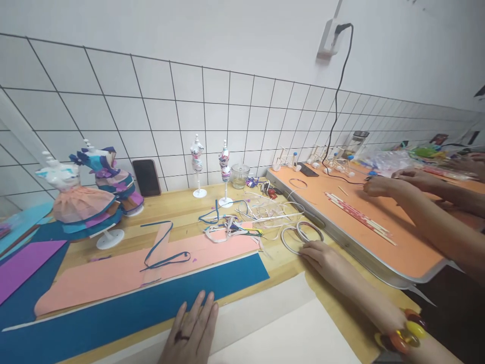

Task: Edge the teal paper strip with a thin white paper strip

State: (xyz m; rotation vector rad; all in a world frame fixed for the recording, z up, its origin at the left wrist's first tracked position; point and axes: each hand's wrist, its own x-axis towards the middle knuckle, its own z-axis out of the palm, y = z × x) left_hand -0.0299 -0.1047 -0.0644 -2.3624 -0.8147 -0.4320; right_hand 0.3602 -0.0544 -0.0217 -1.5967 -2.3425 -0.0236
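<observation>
My left hand [193,326] lies flat with fingers spread, pressing on a blue sheet [151,303] and the off-white sheet [273,333] beside it. My right hand [326,260], wearing a bracelet of large beads [401,333], rests at the near edge of two thin tape rolls [290,247]. Its fingers stretch left and touch the rings; the thumb is hidden. Behind the blue sheet is a long peach strip [109,273] with a narrow blue strip [161,245] curled on it. Tangled offcuts [235,227] lie past its right end.
Two dressed mini mannequins [85,202] stand at left, near a phone [146,178]. Two bare ones [197,156] and a glass cup [239,177] are at the wall. On the orange table [409,258] at right, other people's hands [382,187] work near wooden sticks [359,217].
</observation>
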